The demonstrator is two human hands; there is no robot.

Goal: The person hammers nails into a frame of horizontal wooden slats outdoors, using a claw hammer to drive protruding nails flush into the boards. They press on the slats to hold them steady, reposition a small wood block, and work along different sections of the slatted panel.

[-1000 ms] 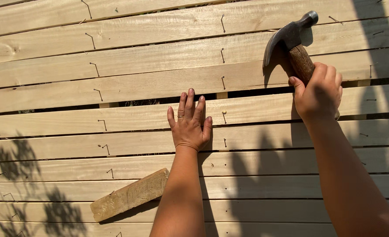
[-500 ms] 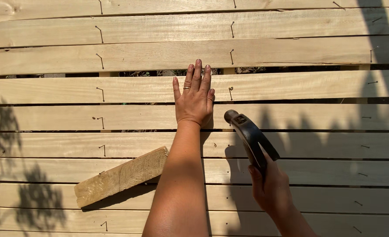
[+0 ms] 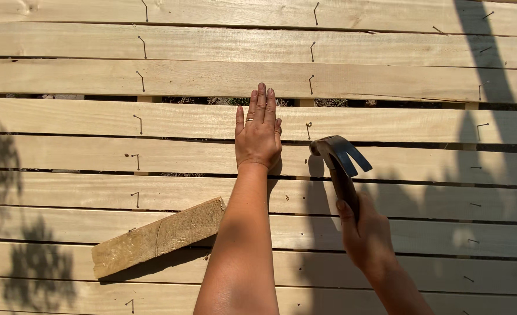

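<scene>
Dark metal claw hammer with a brown wooden handle (image 3: 339, 160), head down on a pale board, just beside a small bent nail (image 3: 308, 126). Claw forked and pointing right. Right hand (image 3: 364, 233) wrapped tight round the handle, near the bottom right. Left hand (image 3: 259, 135) flat and open on the pale wooden boards (image 3: 95, 116), fingers together and pointing far, a thin ring on one finger. Left of the hammer head, close but not touching.

Long pale planks lying side by side, running left to right, with thin dark gaps between. Small nails in rows, many bent over. Short rough block of light wood (image 3: 158, 236) lying tilted on the near planks, left of the left arm. Bright sun, with leafy shadows at the near left and dark shadows at the right.
</scene>
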